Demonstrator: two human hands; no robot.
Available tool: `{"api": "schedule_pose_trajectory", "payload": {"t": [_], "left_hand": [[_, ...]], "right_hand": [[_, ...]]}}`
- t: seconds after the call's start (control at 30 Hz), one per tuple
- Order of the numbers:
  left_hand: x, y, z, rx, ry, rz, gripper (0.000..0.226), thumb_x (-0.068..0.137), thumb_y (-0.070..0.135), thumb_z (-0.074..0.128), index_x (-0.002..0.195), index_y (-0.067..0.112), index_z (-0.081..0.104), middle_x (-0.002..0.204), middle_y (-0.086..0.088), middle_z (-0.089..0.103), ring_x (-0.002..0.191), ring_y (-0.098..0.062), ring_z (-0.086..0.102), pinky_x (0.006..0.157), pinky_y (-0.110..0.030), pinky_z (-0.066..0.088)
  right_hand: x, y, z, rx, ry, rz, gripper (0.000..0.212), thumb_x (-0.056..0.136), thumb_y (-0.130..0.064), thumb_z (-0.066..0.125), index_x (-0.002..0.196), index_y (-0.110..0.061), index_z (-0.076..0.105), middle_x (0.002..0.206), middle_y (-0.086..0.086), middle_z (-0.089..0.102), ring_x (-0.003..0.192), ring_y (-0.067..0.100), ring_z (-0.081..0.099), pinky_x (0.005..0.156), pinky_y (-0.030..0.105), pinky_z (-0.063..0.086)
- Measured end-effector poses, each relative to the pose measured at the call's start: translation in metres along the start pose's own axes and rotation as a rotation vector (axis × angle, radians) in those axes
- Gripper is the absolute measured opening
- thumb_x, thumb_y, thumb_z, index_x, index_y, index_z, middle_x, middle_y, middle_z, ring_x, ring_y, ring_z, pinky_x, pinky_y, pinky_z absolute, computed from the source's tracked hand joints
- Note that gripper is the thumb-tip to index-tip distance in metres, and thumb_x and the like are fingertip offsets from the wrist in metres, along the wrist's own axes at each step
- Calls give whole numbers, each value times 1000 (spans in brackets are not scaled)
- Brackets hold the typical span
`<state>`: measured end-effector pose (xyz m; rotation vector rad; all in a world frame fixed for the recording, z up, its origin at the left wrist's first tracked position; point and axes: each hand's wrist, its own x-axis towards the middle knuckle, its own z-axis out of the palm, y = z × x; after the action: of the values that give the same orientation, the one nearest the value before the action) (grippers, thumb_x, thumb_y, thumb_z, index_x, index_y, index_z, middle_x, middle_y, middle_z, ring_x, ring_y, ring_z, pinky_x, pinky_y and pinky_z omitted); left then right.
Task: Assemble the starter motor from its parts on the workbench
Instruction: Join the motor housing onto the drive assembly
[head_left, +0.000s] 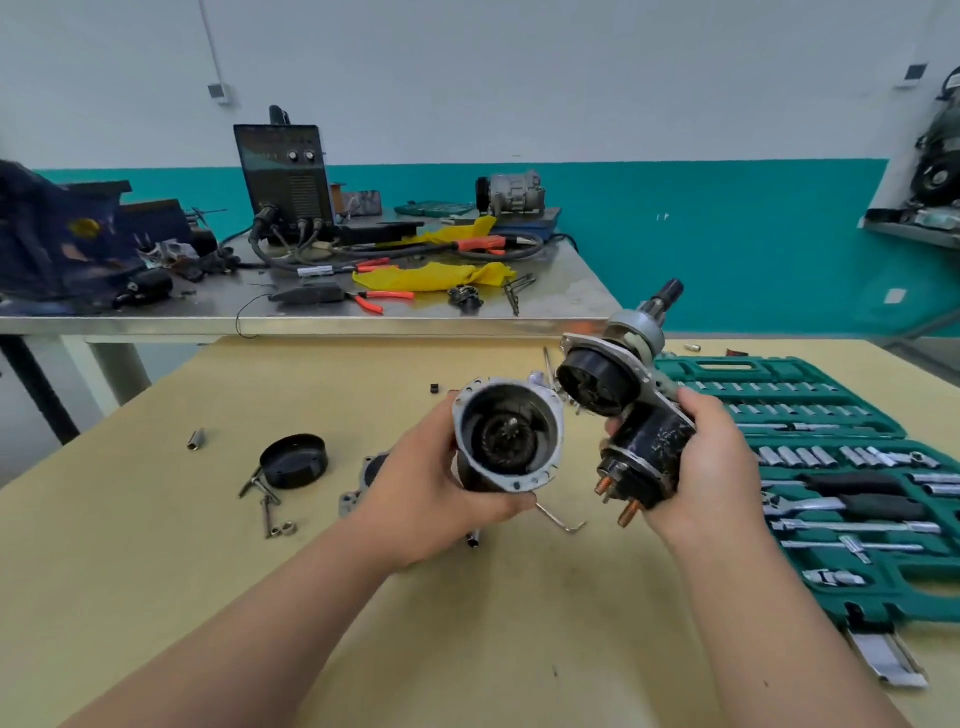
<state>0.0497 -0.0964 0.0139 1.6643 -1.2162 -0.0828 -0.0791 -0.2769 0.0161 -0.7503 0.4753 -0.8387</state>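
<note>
My left hand (441, 483) grips the round motor housing (506, 434) above the yellow workbench (519, 623), its open end facing me with the armature gear visible inside. My right hand (711, 467) grips the black solenoid (644, 460) of the drive-end assembly (602, 384), whose copper terminals point down-left and whose shaft sticks up to the right. The two parts are held side by side, a small gap apart. A black end cap (293, 460), a grey bracket (363, 480) partly hidden by my left hand, long bolts (262, 493) and small nuts (285, 530) lie on the bench at left.
A green socket set case (831, 467) lies open at the right. A bent wire tool (561, 519) lies under the parts, a small sleeve (196, 439) at left. Behind stands a steel table (311, 312) with a welder, pliers, yellow rags and cables.
</note>
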Motion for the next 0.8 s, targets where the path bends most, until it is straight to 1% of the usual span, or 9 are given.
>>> {"api": "schedule_pose_trajectory", "payload": {"t": [0.1,0.13,0.23,0.3,0.37,0.47,0.53,0.7,0.8], "left_hand": [[-31,10,0,-165,53,42,63,61,41,86,117,42,57,110,20,66,105,-2,63,81,-12,48],[-38,11,0,-230,55,50,60,62,37,86,116,38,59,108,17,67,102,-3,64,81,-13,49],[-48,9,4,-371,45,26,54,65,26,81,112,42,62,96,14,70,88,-1,66,73,-15,51],[-50,4,7,-419,41,-56,50,62,32,78,109,44,63,96,13,70,89,-4,66,72,-18,52],[-51,-1,9,-401,32,-98,53,59,36,78,108,48,62,101,14,70,94,-5,66,74,-19,52],[-48,-7,10,-305,48,-95,59,58,35,81,106,58,56,109,22,66,104,1,63,79,-9,47],[-46,-11,11,-268,51,-98,62,58,35,83,107,60,53,112,25,64,107,4,60,82,-6,44],[-44,-20,8,-220,61,-152,69,55,44,85,111,58,49,114,30,61,110,8,56,83,-3,41],[-43,-20,6,-238,18,-219,77,52,53,82,119,47,45,111,35,58,109,12,55,81,-3,43]], "right_hand": [[-4,8,5,16,-105,67,26,89,-34,54,94,-11,66,73,14,67,59,27,65,53,34,52],[-5,11,7,11,-125,84,27,89,-34,53,91,-11,67,72,14,66,58,26,65,52,34,52],[-8,19,11,-27,-146,108,26,88,-33,54,89,-11,67,71,14,67,58,27,66,51,35,53],[-9,22,12,-41,-150,117,25,86,-33,56,89,-11,67,71,14,67,58,27,66,52,36,54],[-10,25,12,-52,-144,126,25,84,-34,59,90,-11,67,71,14,67,59,27,66,52,37,54],[-9,26,12,-64,-120,130,26,81,-34,61,93,-11,66,73,14,67,59,28,66,53,38,53],[-8,26,11,-70,-112,129,29,78,-34,62,95,-11,65,75,15,68,60,27,66,52,38,52],[-7,26,11,-82,-100,122,33,74,-34,63,98,-11,65,76,15,69,62,28,67,53,39,53],[-9,27,12,-82,-105,131,31,78,-33,63,99,-11,64,76,15,68,62,28,67,53,39,53]]}}
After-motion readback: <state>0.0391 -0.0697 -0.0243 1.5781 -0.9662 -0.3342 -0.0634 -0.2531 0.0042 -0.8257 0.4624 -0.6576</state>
